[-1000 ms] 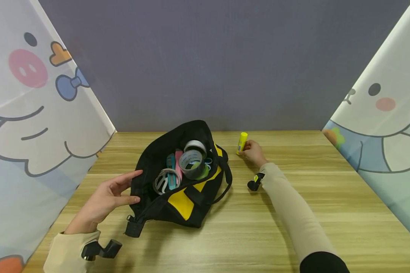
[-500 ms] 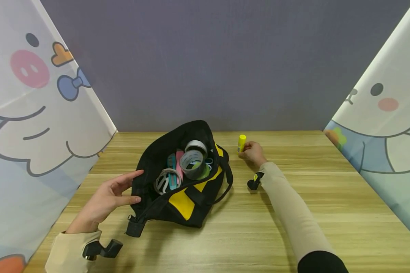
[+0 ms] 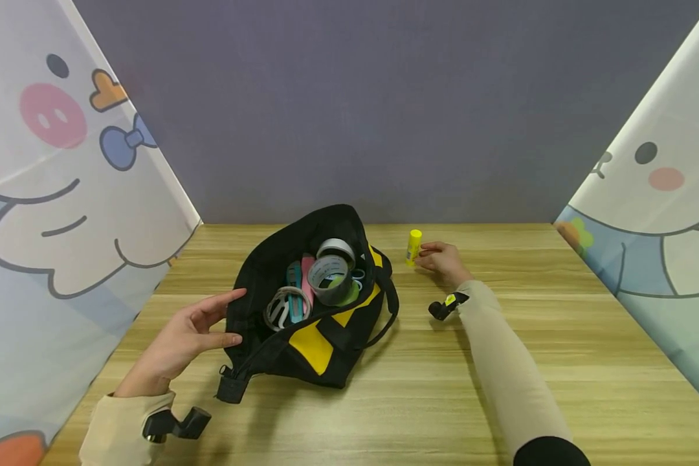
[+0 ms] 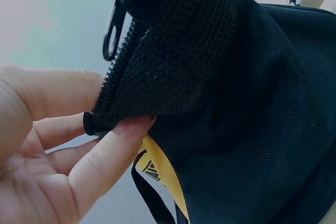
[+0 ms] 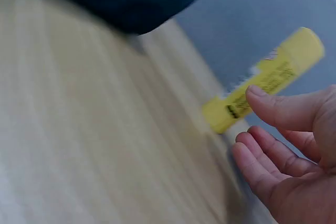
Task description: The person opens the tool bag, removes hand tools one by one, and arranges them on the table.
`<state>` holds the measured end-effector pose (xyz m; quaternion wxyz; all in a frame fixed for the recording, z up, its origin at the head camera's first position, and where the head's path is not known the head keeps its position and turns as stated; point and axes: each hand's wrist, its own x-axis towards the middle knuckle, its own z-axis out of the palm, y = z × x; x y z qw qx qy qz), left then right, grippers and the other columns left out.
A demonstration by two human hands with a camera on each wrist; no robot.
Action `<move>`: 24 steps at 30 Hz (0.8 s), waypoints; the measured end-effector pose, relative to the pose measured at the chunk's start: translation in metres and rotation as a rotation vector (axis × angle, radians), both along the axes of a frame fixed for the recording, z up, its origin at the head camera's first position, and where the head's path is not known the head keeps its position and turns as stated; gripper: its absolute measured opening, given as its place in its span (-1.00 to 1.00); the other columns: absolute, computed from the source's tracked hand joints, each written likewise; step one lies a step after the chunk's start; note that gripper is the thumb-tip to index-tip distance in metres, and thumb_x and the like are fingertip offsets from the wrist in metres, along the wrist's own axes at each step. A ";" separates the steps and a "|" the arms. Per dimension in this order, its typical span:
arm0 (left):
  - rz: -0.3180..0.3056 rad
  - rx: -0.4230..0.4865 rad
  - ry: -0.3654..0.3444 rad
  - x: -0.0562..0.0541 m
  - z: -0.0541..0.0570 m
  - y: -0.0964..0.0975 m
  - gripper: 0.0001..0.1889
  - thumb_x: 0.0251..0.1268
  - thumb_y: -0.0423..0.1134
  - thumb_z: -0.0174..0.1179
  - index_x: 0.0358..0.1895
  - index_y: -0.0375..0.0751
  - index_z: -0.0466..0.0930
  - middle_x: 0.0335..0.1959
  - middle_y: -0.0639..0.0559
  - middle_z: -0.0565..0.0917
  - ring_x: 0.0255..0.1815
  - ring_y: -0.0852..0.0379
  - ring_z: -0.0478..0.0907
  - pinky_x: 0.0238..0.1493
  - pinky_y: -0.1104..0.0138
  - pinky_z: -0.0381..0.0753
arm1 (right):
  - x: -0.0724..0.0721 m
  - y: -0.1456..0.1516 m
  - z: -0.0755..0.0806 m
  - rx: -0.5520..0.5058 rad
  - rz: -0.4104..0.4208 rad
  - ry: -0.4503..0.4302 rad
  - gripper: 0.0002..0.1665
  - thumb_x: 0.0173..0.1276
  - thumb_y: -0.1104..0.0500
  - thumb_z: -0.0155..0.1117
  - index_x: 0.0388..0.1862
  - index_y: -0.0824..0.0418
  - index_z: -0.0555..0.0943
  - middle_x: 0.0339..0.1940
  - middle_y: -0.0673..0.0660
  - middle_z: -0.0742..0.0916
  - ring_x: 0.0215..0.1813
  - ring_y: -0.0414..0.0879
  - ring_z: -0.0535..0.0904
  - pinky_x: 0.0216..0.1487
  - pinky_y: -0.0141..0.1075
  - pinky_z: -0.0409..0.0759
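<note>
A black bag with yellow patches [image 3: 311, 349] lies wide open on the table. My left hand [image 3: 189, 340] pinches its zippered rim, the thumb on one side and fingers on the other; the zipper pull [image 4: 111, 38] hangs just above in the left wrist view. A yellow glue stick [image 3: 413, 246] stands upright on the table, right of the bag. My right hand [image 3: 444, 263] is beside it, fingers loosely bent and spread apart. In the right wrist view, the thumb tip overlaps the glue stick [image 5: 268, 80]; whether they touch I cannot tell.
Inside the bag are a roll of tape [image 3: 328, 266], another tape roll [image 3: 336, 244] behind it, a teal item [image 3: 294, 294], a pink item [image 3: 307, 272] and a green item [image 3: 348, 294]. A grey panel [image 3: 378, 116] rises behind the wooden table [image 3: 588, 362].
My right hand has loosened from the glue stick and drawn slightly right, leaving it standing. The left hand keeps its place on the bag's rim.
</note>
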<state>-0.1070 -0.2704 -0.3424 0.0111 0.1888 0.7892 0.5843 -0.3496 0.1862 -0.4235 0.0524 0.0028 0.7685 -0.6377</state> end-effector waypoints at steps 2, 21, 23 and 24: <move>0.000 0.002 0.001 0.000 0.000 0.000 -0.27 0.21 -0.53 0.32 0.47 -0.13 0.37 0.42 0.19 0.38 0.23 0.44 0.44 0.02 0.44 0.58 | 0.003 0.004 0.006 -0.078 -0.010 -0.033 -0.36 0.35 0.49 0.20 0.40 0.54 0.33 0.19 0.50 0.54 -0.31 -0.29 0.62 -0.18 -0.44 0.65; 0.050 0.036 -0.053 0.000 -0.001 0.000 -0.17 0.18 -0.56 0.33 0.53 -0.13 0.25 0.40 0.22 0.31 0.18 0.38 0.45 -0.05 0.38 0.63 | 0.030 -0.002 0.095 -0.379 0.043 0.089 -0.58 0.39 0.53 0.13 0.19 0.32 0.43 -0.10 0.19 0.60 -0.14 -0.11 0.67 -0.03 -0.37 0.64; 0.048 0.041 -0.059 0.001 -0.001 0.000 -0.17 0.18 -0.56 0.34 0.53 -0.12 0.26 0.37 0.30 0.32 0.18 0.37 0.46 -0.06 0.38 0.64 | 0.034 -0.007 0.104 -0.378 0.062 0.098 -0.56 0.39 0.53 0.14 0.21 0.33 0.43 -0.12 0.17 0.61 -0.13 -0.09 0.67 -0.04 -0.37 0.64; 0.051 0.038 -0.062 0.001 0.000 0.000 -0.17 0.17 -0.55 0.34 0.53 -0.12 0.26 0.36 0.31 0.32 0.17 0.37 0.46 -0.06 0.38 0.64 | 0.035 -0.009 0.108 -0.373 0.073 0.103 -0.56 0.39 0.52 0.14 0.23 0.35 0.42 -0.13 0.16 0.61 -0.13 -0.09 0.68 -0.04 -0.37 0.64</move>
